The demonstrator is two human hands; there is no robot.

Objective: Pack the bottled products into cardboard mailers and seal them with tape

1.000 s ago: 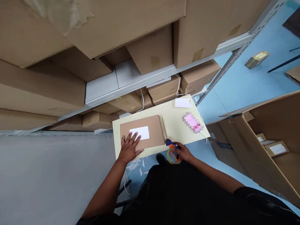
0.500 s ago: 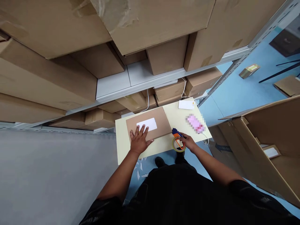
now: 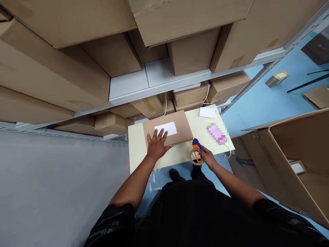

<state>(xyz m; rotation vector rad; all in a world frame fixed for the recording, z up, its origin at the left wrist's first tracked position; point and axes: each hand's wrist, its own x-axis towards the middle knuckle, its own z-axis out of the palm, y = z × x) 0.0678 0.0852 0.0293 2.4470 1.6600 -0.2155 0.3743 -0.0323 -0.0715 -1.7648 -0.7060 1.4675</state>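
My left hand [image 3: 157, 146] lies with spread fingers on a flat brown cardboard box [image 3: 180, 125], its fingertips over the lower left of a white label [image 3: 168, 128]. The box rests on a small pale yellow table [image 3: 136, 147]. To its right, my right hand [image 3: 207, 157] is wrapped round a tape dispenser [image 3: 195, 145] with an orange frame, a blue head and a roll of clear yellowish tape. The blue head is close to the box's near right corner; whether they touch I cannot tell.
A white card [image 3: 207, 112] and a blurred pink item [image 3: 217, 133] with a white cable lie on the table's right side. Shelves [image 3: 159, 87] stacked with cartons stand just behind. A large open carton [image 3: 290, 168] is at my right. White scraps [image 3: 151, 187] litter the floor.
My view has shifted slightly. The box has moved a little away from me and to the right on the table, with my left hand on it. The tape dispenser stays near its corner.
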